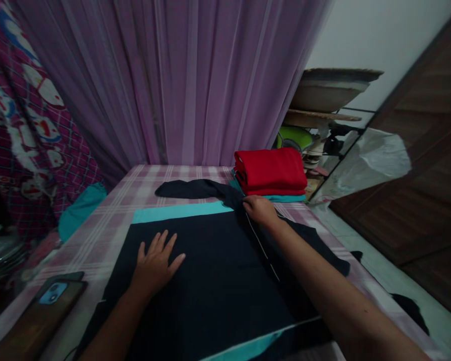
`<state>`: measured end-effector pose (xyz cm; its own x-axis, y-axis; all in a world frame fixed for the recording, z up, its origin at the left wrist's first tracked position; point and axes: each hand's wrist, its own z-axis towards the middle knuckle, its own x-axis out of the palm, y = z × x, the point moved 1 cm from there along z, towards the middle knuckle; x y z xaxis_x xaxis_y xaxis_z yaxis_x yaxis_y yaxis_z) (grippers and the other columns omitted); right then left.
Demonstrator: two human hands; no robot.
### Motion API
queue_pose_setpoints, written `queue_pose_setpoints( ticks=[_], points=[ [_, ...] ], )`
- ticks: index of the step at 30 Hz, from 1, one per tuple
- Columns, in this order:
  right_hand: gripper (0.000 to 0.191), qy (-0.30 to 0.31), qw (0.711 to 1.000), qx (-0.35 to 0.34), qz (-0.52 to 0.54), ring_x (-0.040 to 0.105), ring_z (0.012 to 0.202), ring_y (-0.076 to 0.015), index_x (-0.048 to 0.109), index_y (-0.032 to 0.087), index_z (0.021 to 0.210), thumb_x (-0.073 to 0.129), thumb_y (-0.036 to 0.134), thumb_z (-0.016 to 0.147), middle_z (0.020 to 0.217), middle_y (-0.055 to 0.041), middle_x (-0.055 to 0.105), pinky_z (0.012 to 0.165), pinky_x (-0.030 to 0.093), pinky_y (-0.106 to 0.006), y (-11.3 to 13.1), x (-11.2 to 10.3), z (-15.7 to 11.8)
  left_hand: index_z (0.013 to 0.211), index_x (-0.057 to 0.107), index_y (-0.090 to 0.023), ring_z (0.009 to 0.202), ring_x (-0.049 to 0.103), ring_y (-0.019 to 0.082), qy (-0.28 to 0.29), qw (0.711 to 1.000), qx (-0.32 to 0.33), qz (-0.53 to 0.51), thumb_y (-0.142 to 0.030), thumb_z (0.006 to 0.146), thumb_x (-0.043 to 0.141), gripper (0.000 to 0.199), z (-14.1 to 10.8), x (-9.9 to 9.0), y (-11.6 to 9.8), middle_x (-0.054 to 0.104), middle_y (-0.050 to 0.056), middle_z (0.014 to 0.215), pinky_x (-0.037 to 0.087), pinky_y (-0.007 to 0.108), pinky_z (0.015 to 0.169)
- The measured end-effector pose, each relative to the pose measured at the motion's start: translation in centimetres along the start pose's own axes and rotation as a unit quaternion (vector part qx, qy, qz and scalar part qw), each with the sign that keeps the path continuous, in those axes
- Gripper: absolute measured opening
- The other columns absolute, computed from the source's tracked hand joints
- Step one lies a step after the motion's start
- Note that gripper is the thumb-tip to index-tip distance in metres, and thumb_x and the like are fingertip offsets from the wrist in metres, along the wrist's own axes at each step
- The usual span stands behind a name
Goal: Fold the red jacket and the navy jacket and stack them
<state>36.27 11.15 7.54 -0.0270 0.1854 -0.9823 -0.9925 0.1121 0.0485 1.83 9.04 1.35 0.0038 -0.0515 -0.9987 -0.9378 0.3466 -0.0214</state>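
Note:
A dark navy garment [210, 260] with turquoise parts lies spread over the table, with a pale line running along its right side. My left hand [156, 260] rests flat on its left half, fingers spread. At the upper right of the garment, my right hand [261, 209] is closed on the dark cloth, its fingertips pinching a fold. From that fold a dark strip of cloth [191, 188] stretches left across the table. A turquoise band [173, 212] shows along the garment's far edge, and more turquoise shows at the near edge.
Folded red cloth [272, 170] sits on turquoise cloth at the table's back right. A phone [45, 306] lies at the left on the plaid tablecloth [108, 220]. Behind the table hangs a purple curtain [195, 80]. Shelves [319, 115] and a brown wooden door [417, 200] stand at the right.

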Motion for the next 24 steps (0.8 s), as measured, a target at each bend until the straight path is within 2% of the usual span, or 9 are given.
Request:
queue_pose_setpoints(
  ticks=[3, 6, 8, 10, 13, 15, 18, 20, 24],
  points=[
    [0.044, -0.003, 0.999, -0.010, 0.047, 0.054, 0.124, -0.0227, 0.053, 0.019, 0.136, 0.046, 0.029, 0.093, 0.137, -0.0100, 0.058, 0.104, 0.039, -0.032, 2.3, 0.5, 3.4, 0.148, 0.037, -0.026, 0.145, 0.026, 0.031, -0.014, 1.000, 0.003, -0.009, -0.051, 0.092, 0.041, 0.062, -0.1, 0.0, 0.0, 0.032, 0.010, 0.157, 0.021, 0.062, 0.114],
    [0.053, 0.012, 0.998, 0.015, 0.061, 0.050, 0.129, -0.0236, 0.044, 0.012, 0.142, 0.048, 0.032, 0.093, 0.145, -0.0144, 0.050, 0.106, 0.038, -0.033, 3.4, 1.9, 6.2, 0.147, 0.040, -0.026, 0.145, 0.027, 0.029, -0.021, 0.999, -0.001, -0.025, -0.045, 0.094, 0.038, 0.056, -0.1, 0.2, 0.0, 0.033, 0.009, 0.156, 0.021, 0.061, 0.115],
    [0.055, 0.025, 0.997, 0.030, 0.066, 0.055, 0.123, -0.0248, 0.046, 0.011, 0.141, 0.050, 0.036, 0.093, 0.140, -0.0163, 0.055, 0.101, 0.042, -0.033, 3.6, 2.8, 7.3, 0.145, 0.043, -0.027, 0.145, 0.028, 0.028, -0.022, 0.998, -0.007, -0.052, -0.040, 0.096, 0.034, 0.052, 0.0, 0.3, 0.2, 0.035, 0.007, 0.155, 0.021, 0.061, 0.115],
    [0.050, 0.036, 0.996, 0.045, 0.071, 0.060, 0.115, -0.0242, 0.053, 0.015, 0.135, 0.052, 0.037, 0.091, 0.130, -0.0141, 0.062, 0.094, 0.046, -0.031, 3.3, 3.2, 7.9, 0.142, 0.047, -0.027, 0.143, 0.032, 0.026, -0.017, 0.995, -0.022, -0.095, -0.036, 0.096, 0.029, 0.050, 0.2, 0.2, 0.9, 0.041, 0.005, 0.153, 0.023, 0.058, 0.115],
    [0.033, 0.043, 0.994, 0.060, 0.078, 0.065, 0.105, -0.0213, 0.065, 0.022, 0.118, 0.050, 0.031, 0.090, 0.116, -0.0073, 0.070, 0.086, 0.048, -0.027, 2.6, 3.3, 8.1, 0.138, 0.051, -0.024, 0.134, 0.047, 0.020, -0.019, 0.987, -0.026, -0.155, -0.034, 0.095, 0.027, 0.051, 1.3, -0.9, 2.9, 0.053, 0.003, 0.144, 0.035, 0.045, 0.113],
    [0.030, 0.042, 0.994, 0.065, 0.083, 0.065, 0.104, -0.0202, 0.069, 0.024, 0.112, 0.046, 0.029, 0.092, 0.114, -0.0049, 0.072, 0.084, 0.048, -0.026, 2.1, 3.1, 8.2, 0.136, 0.054, -0.022, 0.127, 0.054, 0.019, -0.039, 0.987, -0.013, -0.157, -0.034, 0.093, 0.029, 0.051, 2.8, -2.2, 4.5, 0.058, 0.003, 0.139, 0.041, 0.036, 0.109],
    [0.039, 0.034, 0.993, 0.072, 0.084, 0.064, 0.108, -0.0218, 0.062, 0.021, 0.125, 0.051, 0.031, 0.089, 0.121, -0.0079, 0.068, 0.087, 0.047, -0.028, 1.5, 3.2, 7.9, 0.134, 0.056, -0.020, 0.123, 0.056, 0.022, -0.049, 0.995, -0.021, -0.079, -0.029, 0.091, 0.033, 0.050, 6.1, -4.4, 6.9, 0.060, 0.006, 0.137, 0.042, 0.035, 0.106],
    [0.047, 0.035, 0.993, 0.077, 0.084, 0.063, 0.108, -0.0240, 0.060, 0.019, 0.129, 0.058, 0.030, 0.084, 0.121, -0.0103, 0.068, 0.088, 0.047, -0.030, 1.3, 3.4, 7.7, 0.135, 0.055, -0.018, 0.124, 0.056, 0.023, -0.031, 0.999, -0.019, -0.006, -0.024, 0.089, 0.035, 0.050, 8.6, -5.3, 8.1, 0.059, 0.009, 0.137, 0.040, 0.035, 0.105],
    [0.033, 0.038, 0.990, 0.082, 0.106, 0.066, 0.104, -0.0241, 0.071, 0.023, 0.112, 0.057, 0.025, 0.083, 0.109, -0.0073, 0.073, 0.088, 0.048, -0.030, 0.8, 3.7, 7.2, 0.135, 0.055, -0.017, 0.123, 0.055, 0.029, 0.025, 0.996, -0.013, 0.083, -0.027, 0.084, 0.047, 0.052, 11.8, -6.1, 9.6, 0.062, 0.014, 0.133, 0.040, 0.041, 0.103]
  ],
)
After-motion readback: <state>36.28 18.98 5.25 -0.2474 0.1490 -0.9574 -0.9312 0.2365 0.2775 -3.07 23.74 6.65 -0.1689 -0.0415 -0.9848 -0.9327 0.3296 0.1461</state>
